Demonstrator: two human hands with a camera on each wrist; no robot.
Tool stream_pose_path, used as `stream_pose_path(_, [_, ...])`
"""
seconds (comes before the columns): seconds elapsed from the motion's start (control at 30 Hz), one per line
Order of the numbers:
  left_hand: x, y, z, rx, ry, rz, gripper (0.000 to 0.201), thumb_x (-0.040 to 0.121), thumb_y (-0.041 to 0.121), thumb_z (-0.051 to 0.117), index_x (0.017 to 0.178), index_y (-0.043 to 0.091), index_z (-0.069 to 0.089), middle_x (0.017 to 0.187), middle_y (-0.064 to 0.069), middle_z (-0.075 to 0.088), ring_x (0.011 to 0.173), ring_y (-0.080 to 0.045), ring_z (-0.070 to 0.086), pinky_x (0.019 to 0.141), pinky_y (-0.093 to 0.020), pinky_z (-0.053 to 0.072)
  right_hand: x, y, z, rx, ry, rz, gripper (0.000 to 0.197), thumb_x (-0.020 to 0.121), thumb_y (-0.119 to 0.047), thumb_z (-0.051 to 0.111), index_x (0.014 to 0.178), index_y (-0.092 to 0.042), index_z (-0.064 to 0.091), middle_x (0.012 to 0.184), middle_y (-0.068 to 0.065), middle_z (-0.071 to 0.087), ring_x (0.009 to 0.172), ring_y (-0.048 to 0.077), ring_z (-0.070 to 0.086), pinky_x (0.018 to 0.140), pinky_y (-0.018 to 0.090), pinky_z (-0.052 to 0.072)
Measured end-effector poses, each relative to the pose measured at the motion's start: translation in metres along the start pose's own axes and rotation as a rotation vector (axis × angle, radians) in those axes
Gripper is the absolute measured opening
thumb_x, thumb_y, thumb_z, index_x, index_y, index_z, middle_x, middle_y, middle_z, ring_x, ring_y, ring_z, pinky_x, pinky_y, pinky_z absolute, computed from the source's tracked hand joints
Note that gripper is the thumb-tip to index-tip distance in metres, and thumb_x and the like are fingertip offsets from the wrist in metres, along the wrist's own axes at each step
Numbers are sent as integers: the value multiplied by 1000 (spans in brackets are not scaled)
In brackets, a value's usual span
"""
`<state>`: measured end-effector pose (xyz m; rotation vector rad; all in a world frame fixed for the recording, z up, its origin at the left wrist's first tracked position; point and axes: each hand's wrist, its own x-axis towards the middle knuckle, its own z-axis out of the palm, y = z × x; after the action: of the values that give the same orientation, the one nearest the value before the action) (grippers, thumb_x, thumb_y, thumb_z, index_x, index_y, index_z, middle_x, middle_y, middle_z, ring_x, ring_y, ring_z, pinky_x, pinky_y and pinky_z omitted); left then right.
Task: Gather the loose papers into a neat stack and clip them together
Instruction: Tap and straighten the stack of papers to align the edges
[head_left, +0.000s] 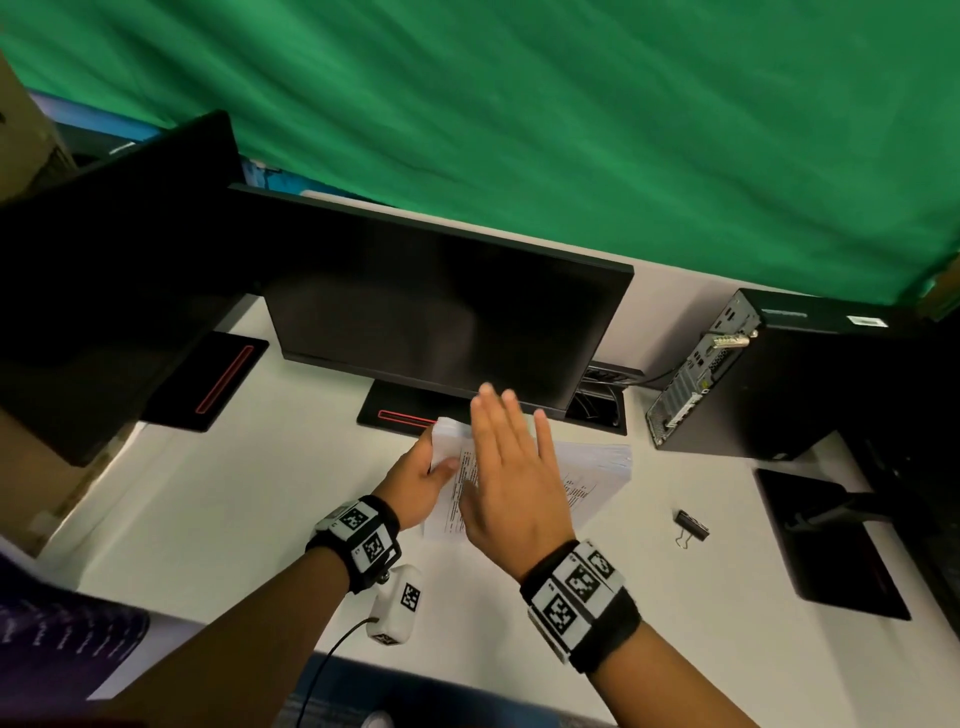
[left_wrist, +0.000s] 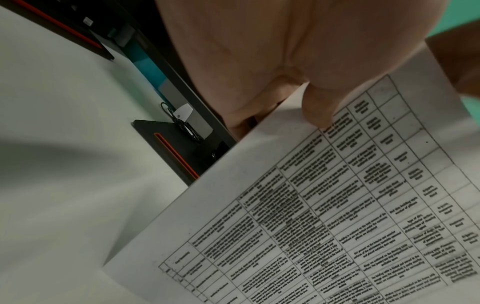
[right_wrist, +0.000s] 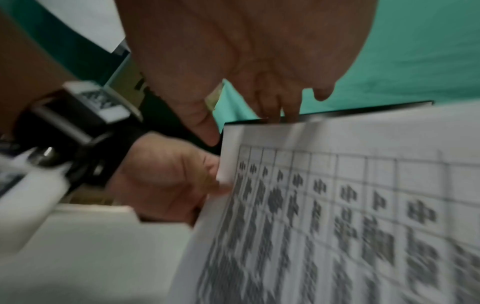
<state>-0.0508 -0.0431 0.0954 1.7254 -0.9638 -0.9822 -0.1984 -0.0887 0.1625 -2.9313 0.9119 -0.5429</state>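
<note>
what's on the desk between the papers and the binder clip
Nothing: in the head view only bare white desk separates the right edge of the papers from the black binder clip.

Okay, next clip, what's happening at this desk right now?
A person is squaring up a bunch of printed papers on a white desk in front of a dark monitor. The left hand grips the sheets at their left edge, thumb on top, while the right hand is over them with fingers straight. The sheets are still fanned out at the right side. A black binder clip lies on the desk to the right, untouched, so clipping has not begun.
</note>
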Motion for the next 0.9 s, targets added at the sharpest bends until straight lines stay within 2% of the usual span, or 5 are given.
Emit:
stream_pose_path(0.17, [-3, 8, 0, -20, 3, 37, 44, 100, 24, 47, 139, 40, 36, 141, 10, 49, 132, -10, 46, 110, -34, 38, 9, -13, -1, -41, -143, -104, 91, 83, -31, 67, 158, -11, 19, 167, 10, 11, 154, 29, 10, 122, 47, 1])
stream_pose_path(0.43, [-3, 5, -1, -34, 9, 15, 52, 94, 45, 47, 143, 33, 36, 141, 2, 53, 133, -17, 48, 111, -47, 39, 15, -12, -4, 8, -202, -126, 87, 88, -28, 58, 159, -10, 10, 167, 8, -7, 155, 29, 0, 122, 45, -7])
stream_pose_path(0.63, [-3, 0, -3, -15, 4, 43, 47, 92, 44, 45, 137, 32, 44, 132, 6, 59, 126, -13, 52, 109, -46, 41, 22, -9, -16, 200, 93, -5, 77, 92, -27, 52, 157, -5, 17, 167, 14, 11, 155, 27, 5, 125, 39, 3])
stream_pose_path(0.77, [-1, 0, -1, -13, 15, 18, 43, 98, 31, 49, 140, 29, 42, 132, 3, 59, 125, -16, 54, 107, -45, 43, 16, -10, -6, 44, -296, -113, 88, 88, -23, 61, 159, -13, 9, 168, 7, 1, 155, 25, 5, 124, 41, -4])
stream_pose_path(0.9, [-1, 3, 0, 12, 15, 30, 37, 100, 21, 48, 137, 29, 46, 124, 6, 63, 117, -11, 58, 103, -37, 46, 28, 8, -15, 32, -250, 23, 92, 84, -19, 69, 158, -14, 15, 165, 7, 21, 152, 26, 21, 124, 45, 12])
